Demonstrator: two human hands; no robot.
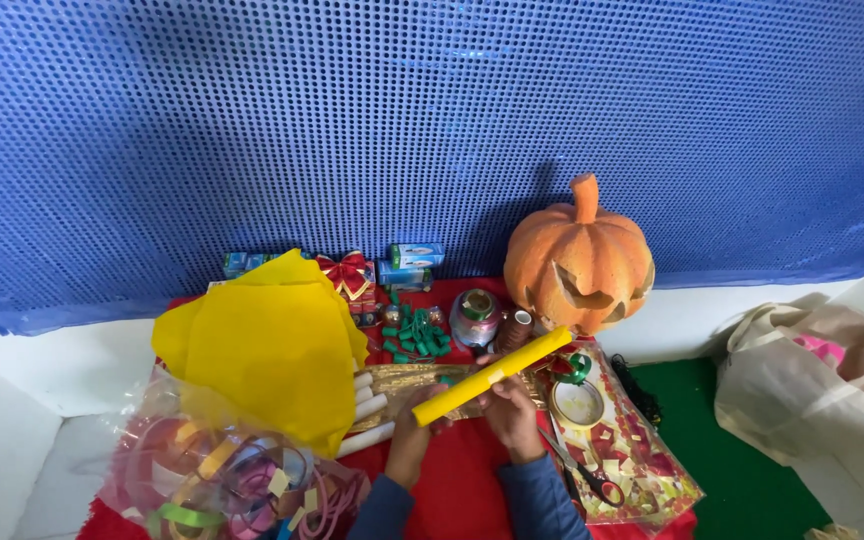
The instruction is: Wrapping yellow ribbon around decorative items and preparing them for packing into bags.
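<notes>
1. Both hands are on a rolled yellow tube [492,376] (looks like rolled paper or felt) that lies at a slant over the red cloth [457,480], low end toward the left, high end up near the pumpkin.
2. The left hand [414,425] is wrapped around the tube's lower end, fingers curled shut on it.
3. The right hand [510,412] grips the tube around its middle, fingers closed over it too.
4. Just left of the hands sits a big crumpled yellow sheet [262,350], with a few white sticks [367,405] poking out from under it.
5. Behind the tube there's a pile of small green pieces [417,338], a shiny ribbon spool [475,318] and a carved orange pumpkin [579,258] against the blue dotted backdrop [432,120].
6. To the right of the right hand: a roll of tape [577,402], scissors [592,482] with red and black handles, and a clear bag of red and gold bits [642,460].
7. Bottom left is a clear bag stuffed with coloured ribbon loops [222,475]. A beige tote bag [812,385] lies far right, well apart from everything.
8. A red bow [346,272] sits at the back by a couple of small boxes [410,265].
</notes>
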